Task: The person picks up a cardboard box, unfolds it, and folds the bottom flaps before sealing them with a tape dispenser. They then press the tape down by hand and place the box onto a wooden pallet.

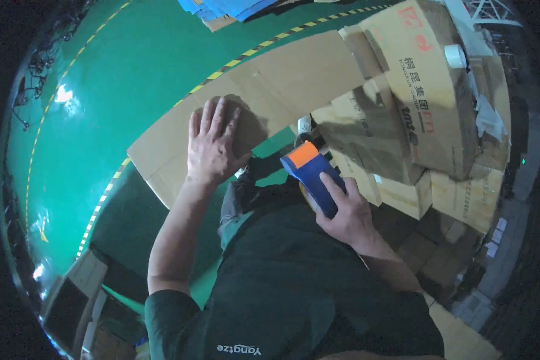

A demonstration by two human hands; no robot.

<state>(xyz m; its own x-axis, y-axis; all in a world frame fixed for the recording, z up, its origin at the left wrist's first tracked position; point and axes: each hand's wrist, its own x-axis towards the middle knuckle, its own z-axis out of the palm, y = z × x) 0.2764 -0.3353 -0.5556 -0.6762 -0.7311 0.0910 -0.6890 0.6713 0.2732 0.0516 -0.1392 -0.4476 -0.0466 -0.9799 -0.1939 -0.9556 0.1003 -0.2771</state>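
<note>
My left hand (213, 147) lies flat, with its fingers stretched out, on a long brown cardboard piece (294, 75). In my right hand (349, 213) is a blue handheld tool with an orange end (312, 174); my fingers wrap round its body. Its exact kind I cannot make out. The orange end points up and away from me, just short of the cardboard's near edge. On the right, the far end of the cardboard meets a stack of printed cartons (402, 84).
A white roll (455, 56), perhaps tape, sits on the top carton at the right. More cartons (468, 195) lie below it. Yellow-and-black floor tape (240, 59) crosses the green floor (132, 66). Blue sheets (234, 8) lie at the top, and a box-like object (72, 300) stands at lower left.
</note>
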